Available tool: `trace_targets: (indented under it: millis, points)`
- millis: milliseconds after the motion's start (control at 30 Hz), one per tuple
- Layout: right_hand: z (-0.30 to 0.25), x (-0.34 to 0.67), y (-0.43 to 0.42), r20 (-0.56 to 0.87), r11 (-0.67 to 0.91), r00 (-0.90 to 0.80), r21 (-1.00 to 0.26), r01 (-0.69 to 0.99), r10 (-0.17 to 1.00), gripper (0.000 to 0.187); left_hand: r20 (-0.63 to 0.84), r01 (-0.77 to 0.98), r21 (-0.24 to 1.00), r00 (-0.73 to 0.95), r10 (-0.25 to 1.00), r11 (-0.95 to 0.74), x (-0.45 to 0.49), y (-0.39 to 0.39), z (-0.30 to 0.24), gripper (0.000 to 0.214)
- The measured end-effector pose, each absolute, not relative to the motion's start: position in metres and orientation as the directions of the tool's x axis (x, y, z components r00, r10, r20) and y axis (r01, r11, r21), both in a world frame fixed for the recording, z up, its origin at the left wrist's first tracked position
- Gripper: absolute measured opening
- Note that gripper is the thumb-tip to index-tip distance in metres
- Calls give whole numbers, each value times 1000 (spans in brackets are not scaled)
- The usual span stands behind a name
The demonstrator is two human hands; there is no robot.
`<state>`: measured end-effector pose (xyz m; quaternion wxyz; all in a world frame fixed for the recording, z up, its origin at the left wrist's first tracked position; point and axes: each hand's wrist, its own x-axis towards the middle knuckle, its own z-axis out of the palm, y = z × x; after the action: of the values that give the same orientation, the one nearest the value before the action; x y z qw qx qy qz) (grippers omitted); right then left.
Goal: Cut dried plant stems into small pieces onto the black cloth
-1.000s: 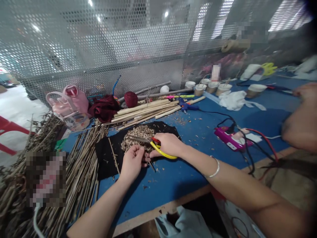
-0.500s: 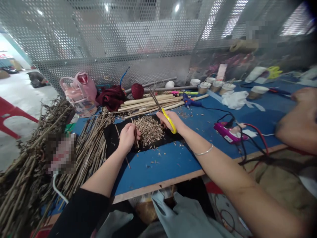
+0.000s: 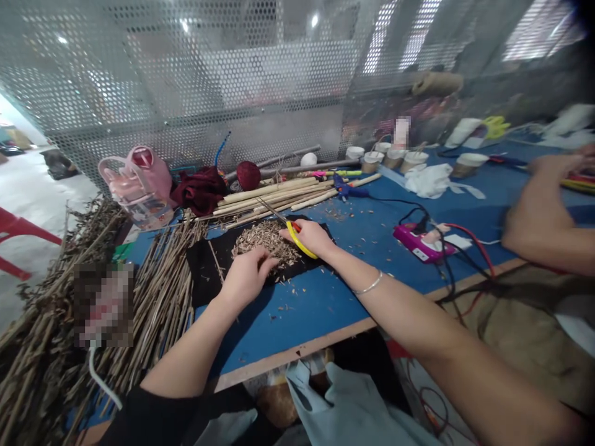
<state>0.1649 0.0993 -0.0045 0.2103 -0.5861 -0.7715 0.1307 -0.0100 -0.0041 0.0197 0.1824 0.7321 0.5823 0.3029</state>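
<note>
My right hand (image 3: 309,238) is closed on scissors (image 3: 297,238) with yellow and red handles, their slim blades pointing up and left over the table. Small cut bits of dry stalk make a heap (image 3: 267,238) on a black cloth (image 3: 202,279), just left of that hand. Low at the heap's front edge is my left hand (image 3: 246,275), its thumb apart from bent fingers. Nothing shows in it, though its fingertips are partly hidden. One thin stalk (image 3: 216,263) lies across the cloth beside it.
Long dry stalks (image 3: 162,279) cover the table's left side. Behind the heap are peeled sticks (image 3: 264,197), dark red yarn (image 3: 248,176) and a blue glue gun (image 3: 348,189). A purple power strip (image 3: 423,244) with cables sits right, near another person's arm (image 3: 534,210).
My left hand has moved right over the heap's front edge, and the short stalk in its fingers no longer shows. The scissors have tilted lower to the left. The view has shifted slightly.
</note>
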Motion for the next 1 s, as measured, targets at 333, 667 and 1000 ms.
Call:
trace_targets:
  millis: [333,667,1000]
  points:
    - [-8,163,101,152,284,-244,-384,878,958,49,-159,921,337,261,952,-196,-39,-4,33,13]
    - [-6,163,100,133,280,-247,-400,873,960,49,-179,943,245,271,946,-224,-40,-3,33,9]
    - [-3,164,99,129,286,-255,-396,873,958,50,56,922,359,134,989,-145,-40,5,33,18]
